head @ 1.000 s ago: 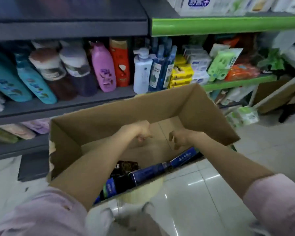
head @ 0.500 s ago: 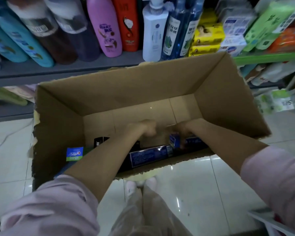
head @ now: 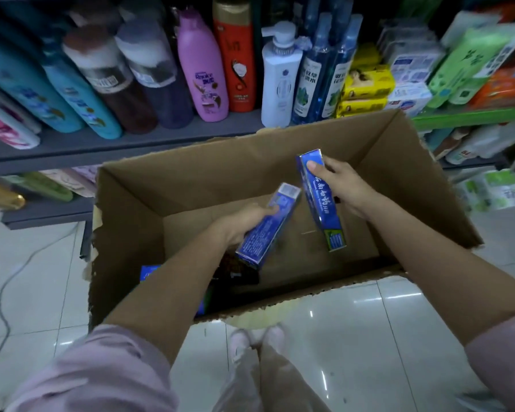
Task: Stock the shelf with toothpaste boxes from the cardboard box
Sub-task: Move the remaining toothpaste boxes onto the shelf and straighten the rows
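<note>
Two hands (head: pixel 244 224) (head: pixel 344 185) — one toothpaste box (head: pixel 268 226) (head: pixel 321 200) each

Blue toothpaste boxes (head: pixel 266 224), brown cardboard box (head: pixel 191 179), pink sleeves (head: pixel 95 370).

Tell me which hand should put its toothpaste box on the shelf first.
Right, probably. The right hand holds its blue toothpaste box higher, near the cardboard box's far wall and the shelf; the left hand holds its box lower inside.
</note>
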Demonstrator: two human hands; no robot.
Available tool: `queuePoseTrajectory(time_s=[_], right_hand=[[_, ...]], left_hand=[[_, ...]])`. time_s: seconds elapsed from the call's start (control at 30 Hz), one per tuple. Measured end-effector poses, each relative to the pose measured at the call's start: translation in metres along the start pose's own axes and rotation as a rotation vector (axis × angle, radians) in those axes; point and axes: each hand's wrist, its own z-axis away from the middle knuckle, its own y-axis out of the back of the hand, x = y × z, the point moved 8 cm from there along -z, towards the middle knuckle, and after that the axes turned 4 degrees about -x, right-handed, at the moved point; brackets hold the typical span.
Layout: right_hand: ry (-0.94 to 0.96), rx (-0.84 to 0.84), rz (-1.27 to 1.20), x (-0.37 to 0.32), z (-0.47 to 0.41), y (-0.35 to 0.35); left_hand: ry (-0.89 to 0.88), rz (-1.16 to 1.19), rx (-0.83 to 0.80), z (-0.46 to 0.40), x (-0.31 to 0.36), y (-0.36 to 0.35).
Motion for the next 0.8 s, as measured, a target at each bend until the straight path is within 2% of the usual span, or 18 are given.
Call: queuePoseTrajectory(time_s=[0.07, 0.13, 0.23, 0.33, 0.43, 0.53, 0.7, 0.8], right_hand=[[0.013, 0.076, -0.098, -0.014, 0.004, 0.002], [0.033, 0.098, -0.191, -0.034, 0.013, -0.003], [0.064, 0.084, -0.273, -0.069, 0.022, -0.014], [0.118, 0.106, -0.288, -0.116, 0.031, -0.024], [0.231, 0.119, -0.240, -0.176, 0.038, -0.042], [0.342, 0.165, -0.038, -0.230, 0.041, -0.060], [0.434, 0.007, 0.124, -0.307, 0.038, -0.113], [0.454, -0.194, 0.105, -0.345, 0.031, -0.159]], left_hand=[[-0.070, 0.185, 0.030, 0.021, 0.020, 0.005], [-0.214, 0.269, 0.046, 0.049, 0.047, 0.004], [-0.448, 0.265, 0.105, 0.091, 0.084, 0.005], [-0.598, 0.273, 0.150, 0.128, 0.116, 0.013], [-0.678, 0.300, 0.234, 0.166, 0.143, 0.033], [-0.737, 0.372, 0.281, 0.200, 0.161, 0.059], [-0.887, 0.546, 0.326, 0.253, 0.186, 0.115], [-0.988, 0.641, 0.387, 0.289, 0.200, 0.163]])
